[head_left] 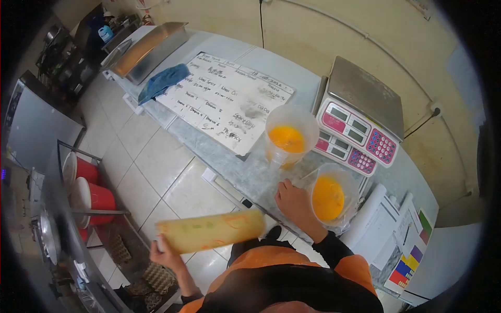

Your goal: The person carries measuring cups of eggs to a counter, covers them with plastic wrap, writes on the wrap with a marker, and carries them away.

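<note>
In my left hand [166,255] is a long yellowish roll of cling film [211,231] with orange marks, gripped near its left end and slightly blurred. My right hand [293,201] has its fingers curled at the table's front edge; what they hold, if anything, is hidden. Close beside that hand stands a clear plastic jug [329,197] of orange-yellow liquid, with crinkled clear film about it. Another translucent jug [288,138] with similar liquid stands further back, its handle towards me.
Two digital scales [360,125] stand at the back right. A handwritten whiteboard [224,101], a blue cloth [164,82] and a deep metal tray [151,52] lie along the table [195,138]. Papers [383,229] are at right. Red buckets [94,201] and egg trays [159,276] stand left.
</note>
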The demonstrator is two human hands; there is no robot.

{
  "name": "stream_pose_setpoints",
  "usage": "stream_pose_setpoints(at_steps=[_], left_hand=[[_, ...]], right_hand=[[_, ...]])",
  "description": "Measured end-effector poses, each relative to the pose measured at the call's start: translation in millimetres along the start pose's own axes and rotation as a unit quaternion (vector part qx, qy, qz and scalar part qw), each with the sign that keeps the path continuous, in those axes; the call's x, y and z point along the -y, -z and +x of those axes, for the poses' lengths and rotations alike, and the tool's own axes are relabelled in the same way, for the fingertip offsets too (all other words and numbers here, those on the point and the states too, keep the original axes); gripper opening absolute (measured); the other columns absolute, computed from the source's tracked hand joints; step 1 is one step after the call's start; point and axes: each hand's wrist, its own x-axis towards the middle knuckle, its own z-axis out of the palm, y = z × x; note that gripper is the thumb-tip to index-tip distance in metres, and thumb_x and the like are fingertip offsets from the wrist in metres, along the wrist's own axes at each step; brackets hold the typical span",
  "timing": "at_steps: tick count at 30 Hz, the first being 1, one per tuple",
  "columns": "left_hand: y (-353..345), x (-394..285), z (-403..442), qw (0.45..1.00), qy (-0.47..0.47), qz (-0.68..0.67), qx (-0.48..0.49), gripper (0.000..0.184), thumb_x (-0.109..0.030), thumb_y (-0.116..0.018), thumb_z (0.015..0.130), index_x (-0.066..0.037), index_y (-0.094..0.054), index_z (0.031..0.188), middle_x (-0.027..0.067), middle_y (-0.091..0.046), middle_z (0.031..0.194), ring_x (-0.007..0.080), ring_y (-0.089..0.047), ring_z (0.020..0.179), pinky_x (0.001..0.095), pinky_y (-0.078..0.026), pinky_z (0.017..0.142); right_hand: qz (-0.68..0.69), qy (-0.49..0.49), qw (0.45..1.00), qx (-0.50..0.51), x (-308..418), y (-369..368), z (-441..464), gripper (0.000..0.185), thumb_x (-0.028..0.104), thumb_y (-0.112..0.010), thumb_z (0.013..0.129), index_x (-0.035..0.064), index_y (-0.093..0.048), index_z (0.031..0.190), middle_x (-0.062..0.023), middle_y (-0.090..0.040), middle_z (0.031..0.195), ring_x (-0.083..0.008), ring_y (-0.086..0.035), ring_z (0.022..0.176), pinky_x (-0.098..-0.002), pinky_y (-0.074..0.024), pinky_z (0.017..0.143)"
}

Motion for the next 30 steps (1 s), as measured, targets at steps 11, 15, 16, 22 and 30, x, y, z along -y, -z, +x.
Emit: stream_pose_setpoints(at_steps=[11,15,16,22,30], left_hand=[[-105,-123,151,0.845,-0.529,0.071,-0.037,0.034,-0.008,-0.064,0.078,-0.001,-0.041,0.054,0.011,-0.043,0.051,0.0204,-0.039,0.044,0.03,-0.031,0.043],[-219,-164,176,0.802,-0.593,-0.072,-0.007,0.034,-0.006,-0.065,0.078,-0.003,-0.042,0.053,0.0096,-0.043,0.049,0.0182,-0.039,0.044,0.0301,-0.03,0.042],[-253,-175,177,0.795,-0.595,-0.117,0.012,0.034,-0.007,-0.065,0.078,-0.003,-0.042,0.053,0.0094,-0.042,0.049,0.019,-0.038,0.044,0.0305,-0.03,0.042],[-475,-212,168,0.741,-0.644,-0.186,0.024,0.035,-0.018,-0.073,0.068,-0.009,-0.043,0.052,0.007,-0.043,0.05,0.0244,-0.043,0.043,0.0341,-0.034,0.041],[-680,-229,107,0.704,-0.673,-0.217,0.07,0.023,-0.029,-0.072,0.07,-0.01,-0.062,0.06,0.0071,-0.057,0.053,0.0232,-0.054,0.045,0.0322,-0.042,0.041]], right_hand=[[0.132,-0.054,0.981,-0.129,16,-4,-35,0.014,0.012,-0.059,0.075,0.0055,-0.048,0.081,-0.0133,-0.047,0.08,-0.031,-0.051,0.073,-0.04,-0.0426,0.063],[0.171,-0.11,0.964,-0.169,18,-27,-68,0.016,0.006,-0.06,0.073,0.0043,-0.05,0.086,-0.0132,-0.048,0.082,-0.0317,-0.051,0.077,-0.0392,-0.042,0.068],[0.179,-0.142,0.951,-0.21,22,-29,-74,0.019,0.003,-0.061,0.072,0.0039,-0.051,0.087,-0.0135,-0.049,0.084,-0.032,-0.051,0.078,-0.0384,-0.0424,0.069],[0.169,-0.298,0.891,-0.298,41,-38,-87,0.023,-0.002,-0.061,0.069,0.0041,-0.053,0.09,-0.0132,-0.052,0.085,-0.0314,-0.051,0.083,-0.0372,-0.0422,0.071],[-0.064,-0.485,0.709,-0.509,34,4,-101,0.013,-0.006,-0.05,0.071,0.0008,-0.048,0.081,-0.0147,-0.048,0.079,-0.0295,-0.046,0.075,-0.037,-0.0359,0.07]])
